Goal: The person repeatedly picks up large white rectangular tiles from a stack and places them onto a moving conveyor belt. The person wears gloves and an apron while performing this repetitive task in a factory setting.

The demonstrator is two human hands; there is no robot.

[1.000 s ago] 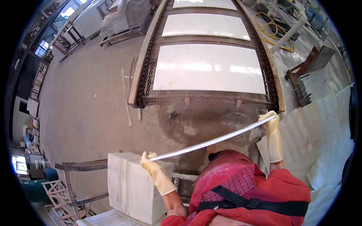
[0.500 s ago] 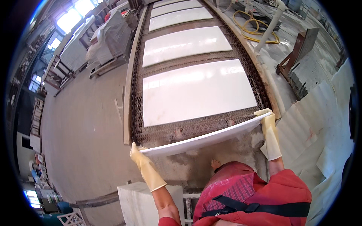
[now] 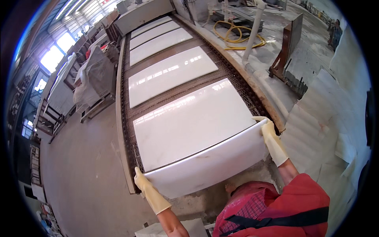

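our left hand (image 3: 147, 190) in a yellow glove gripped the white slab's (image 3: 213, 168) lower-left corner, our right hand (image 3: 271, 139) clasped its right edge, slab at frame centre, over the mesh conveyor (image 3: 128, 130)

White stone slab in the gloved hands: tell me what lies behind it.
Behind the white stone slab lies another glossy white slab on the brown mesh conveyor. That slab's near edge and the mesh beneath are covered.

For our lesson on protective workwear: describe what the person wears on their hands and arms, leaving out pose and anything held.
Both the left hand and the right hand wear pale yellow rubber gloves with long cuffs reaching past the wrists. Above the cuffs the forearms are bare. A red short sleeve covers the right upper arm. No markings show on the gloves.
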